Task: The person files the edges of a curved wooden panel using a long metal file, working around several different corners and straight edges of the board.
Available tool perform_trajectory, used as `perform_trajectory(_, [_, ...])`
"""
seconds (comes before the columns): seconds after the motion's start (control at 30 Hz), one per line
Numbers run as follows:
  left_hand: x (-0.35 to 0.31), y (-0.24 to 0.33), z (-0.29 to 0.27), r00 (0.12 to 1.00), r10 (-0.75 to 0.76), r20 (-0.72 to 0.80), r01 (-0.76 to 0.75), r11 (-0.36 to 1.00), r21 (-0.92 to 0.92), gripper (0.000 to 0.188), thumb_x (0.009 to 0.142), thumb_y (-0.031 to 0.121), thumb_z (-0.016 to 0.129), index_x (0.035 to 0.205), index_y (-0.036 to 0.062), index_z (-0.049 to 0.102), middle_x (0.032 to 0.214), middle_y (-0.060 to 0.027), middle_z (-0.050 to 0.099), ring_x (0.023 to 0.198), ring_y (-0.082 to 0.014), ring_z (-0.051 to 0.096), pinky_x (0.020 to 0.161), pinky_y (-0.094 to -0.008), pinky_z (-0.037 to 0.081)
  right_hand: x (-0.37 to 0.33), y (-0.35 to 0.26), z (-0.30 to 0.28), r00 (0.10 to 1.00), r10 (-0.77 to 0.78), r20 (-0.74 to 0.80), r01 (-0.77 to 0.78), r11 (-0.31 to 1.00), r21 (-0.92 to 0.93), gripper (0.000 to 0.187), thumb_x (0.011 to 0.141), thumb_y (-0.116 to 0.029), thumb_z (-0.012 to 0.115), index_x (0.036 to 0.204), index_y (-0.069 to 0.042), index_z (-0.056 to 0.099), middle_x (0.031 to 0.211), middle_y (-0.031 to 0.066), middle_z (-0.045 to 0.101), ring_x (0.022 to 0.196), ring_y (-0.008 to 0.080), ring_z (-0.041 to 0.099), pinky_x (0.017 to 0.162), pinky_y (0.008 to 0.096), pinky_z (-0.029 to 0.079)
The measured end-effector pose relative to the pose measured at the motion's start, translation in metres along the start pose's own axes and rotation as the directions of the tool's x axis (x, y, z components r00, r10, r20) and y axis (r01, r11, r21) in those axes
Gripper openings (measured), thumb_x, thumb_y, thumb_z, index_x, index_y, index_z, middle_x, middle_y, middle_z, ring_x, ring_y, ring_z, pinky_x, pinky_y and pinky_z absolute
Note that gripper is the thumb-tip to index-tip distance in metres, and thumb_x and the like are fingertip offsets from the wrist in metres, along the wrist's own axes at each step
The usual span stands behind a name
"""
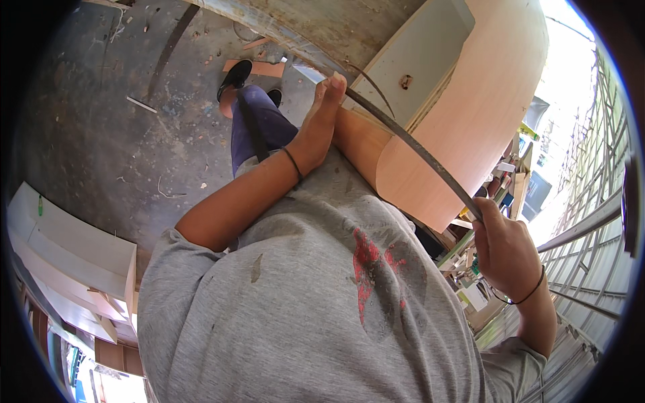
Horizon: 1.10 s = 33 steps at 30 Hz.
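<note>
A long, thin, dark strip [424,156] runs diagonally in front of me, bowing slightly. Its lower right end is in my right hand [505,250], whose fingers are wrapped round it. Farther up, the thumb and fingertips of my left hand [321,127] close at the strip, with most fingers hidden behind the hand. Beneath the strip stands a curved wooden piece [463,151] with a pale pinkish face and a greyish inner panel [418,57]. The left hand is beside its near corner.
Reddish board offcuts [265,69] and a white stick [142,105] lie on the stained concrete floor [127,174]. A white cabinet-like piece [74,232] stands at the left. Cluttered shelving [514,181] and a metal lattice [598,248] are at the right.
</note>
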<state>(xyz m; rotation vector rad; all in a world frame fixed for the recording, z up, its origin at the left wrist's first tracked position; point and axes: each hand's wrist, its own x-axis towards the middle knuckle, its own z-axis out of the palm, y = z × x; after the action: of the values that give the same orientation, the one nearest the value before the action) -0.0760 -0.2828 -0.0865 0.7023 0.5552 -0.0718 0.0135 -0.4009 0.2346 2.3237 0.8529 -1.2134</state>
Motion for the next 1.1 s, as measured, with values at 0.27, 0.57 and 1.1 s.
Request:
perform_trajectory(0.27, [0.000, 0.001, 0.002, 1.000, -0.009, 0.010, 0.009, 1.000, 0.014, 0.098, 0.087, 0.078, 0.034, 0.144, -0.0004, 0.021, 0.142, -0.0197, 0.038, 0.132, -0.0252, 0.038, 0.110, -0.0358, 0.029, -0.002, 0.003, -0.001, 1.000, -0.004, 0.021, 0.004, 1.000, -0.002, 0.022, 0.090, -0.004, 0.053, 0.112, 0.000, 0.047, 0.076, 0.0190, 0.062, 0.061, 0.0370, 0.064, 0.054, 0.0454, 0.048])
perform_trajectory(0.57, [0.000, 0.001, -0.001, 0.999, -0.010, 0.052, 0.009, 1.000, 0.019, 0.098, 0.088, 0.078, 0.032, 0.145, -0.0007, 0.020, 0.143, -0.0210, 0.038, 0.134, -0.0258, 0.038, 0.111, -0.0350, 0.027, -0.002, 0.003, -0.003, 0.999, -0.033, 0.014, 0.033, 0.999, 0.005, 0.022, 0.091, -0.004, 0.052, 0.112, 0.000, 0.048, 0.076, 0.0189, 0.063, 0.060, 0.0365, 0.063, 0.053, 0.0444, 0.048])
perform_trajectory(1.1, [-0.004, 0.007, 0.006, 0.993, -0.042, -0.108, 0.029, 0.992, -0.125, 0.069, 0.088, 0.063, 0.056, 0.120, 0.0034, 0.042, 0.112, -0.0060, 0.047, 0.108, -0.0128, 0.043, 0.100, -0.0276, 0.031, 0.004, -0.006, -0.014, 0.987, -0.035, 0.159, 0.058, 0.988, -0.143, 0.021, 0.086, 0.001, 0.054, 0.101, 0.001, 0.040, 0.065, 0.0170, 0.057, 0.056, 0.0352, 0.061, 0.051, 0.0438, 0.047])
